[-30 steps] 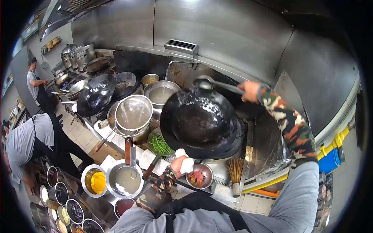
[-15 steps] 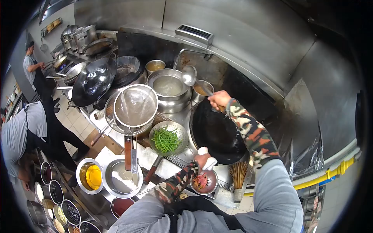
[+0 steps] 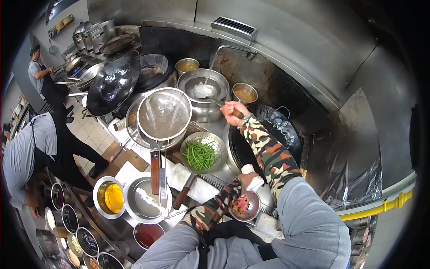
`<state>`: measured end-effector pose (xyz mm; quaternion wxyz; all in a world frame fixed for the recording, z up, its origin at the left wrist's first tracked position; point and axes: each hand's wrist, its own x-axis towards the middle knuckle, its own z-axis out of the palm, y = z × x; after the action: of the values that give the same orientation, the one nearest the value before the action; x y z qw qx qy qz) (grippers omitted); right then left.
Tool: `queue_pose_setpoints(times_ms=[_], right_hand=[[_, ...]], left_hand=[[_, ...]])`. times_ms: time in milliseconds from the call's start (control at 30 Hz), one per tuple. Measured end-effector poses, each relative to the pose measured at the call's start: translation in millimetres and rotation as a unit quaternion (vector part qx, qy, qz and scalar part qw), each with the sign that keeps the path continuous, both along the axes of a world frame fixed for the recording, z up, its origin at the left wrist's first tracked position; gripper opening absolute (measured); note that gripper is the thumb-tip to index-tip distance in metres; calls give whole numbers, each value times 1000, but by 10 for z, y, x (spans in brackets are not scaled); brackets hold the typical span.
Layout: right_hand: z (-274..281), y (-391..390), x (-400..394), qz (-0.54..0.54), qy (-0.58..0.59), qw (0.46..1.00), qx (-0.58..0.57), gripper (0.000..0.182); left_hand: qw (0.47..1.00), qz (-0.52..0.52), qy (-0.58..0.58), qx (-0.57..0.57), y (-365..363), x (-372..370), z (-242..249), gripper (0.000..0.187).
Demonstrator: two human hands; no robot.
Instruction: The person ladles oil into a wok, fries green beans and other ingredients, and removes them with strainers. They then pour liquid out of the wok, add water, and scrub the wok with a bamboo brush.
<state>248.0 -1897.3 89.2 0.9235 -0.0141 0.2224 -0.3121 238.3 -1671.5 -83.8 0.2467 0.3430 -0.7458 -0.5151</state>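
Observation:
My right hand [image 3: 234, 113] is closed around the wooden handle of a ladle [image 3: 205, 91], whose bowl is at the water in a steel pot [image 3: 226, 85] under a thin tap spout [image 3: 214, 60]. A folded white cloth [image 3: 255, 184] is gripped in my left hand [image 3: 246, 178] at the near edge of a black wok [image 3: 239, 145]. My right forearm covers much of the wok. Its far side, with a loop handle, looks shiny and rippled. Left of it, green beans [image 3: 199, 154] lie in a perforated strainer [image 3: 218, 141].
A round mesh strainer [image 3: 164, 113] rests left of the pot. Nearer stand a steel bowl of yellow oil [image 3: 110, 199], another steel bowl [image 3: 148, 204] and a small bowl of red pieces [image 3: 255, 210]. Another wok [image 3: 112, 85] leans at the left. Two people work at the left.
My right hand has moved left, and the ladle's bowl has dropped to the pot's water. The wok's far side and loop handle now show. My left hand still grips the cloth.

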Motion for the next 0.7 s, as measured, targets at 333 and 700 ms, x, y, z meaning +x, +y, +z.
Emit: queue_pose_setpoints(times_ms=[333,700], right_hand=[[710,1436,-1310,-14,-165,986,16,38],[723,2726,-2489,-57,146,987,-17,25]], left_hand=[[679,96,429,588,1960,1764,119,43],[498,357,521,594,2698,-171,-2055,32]])
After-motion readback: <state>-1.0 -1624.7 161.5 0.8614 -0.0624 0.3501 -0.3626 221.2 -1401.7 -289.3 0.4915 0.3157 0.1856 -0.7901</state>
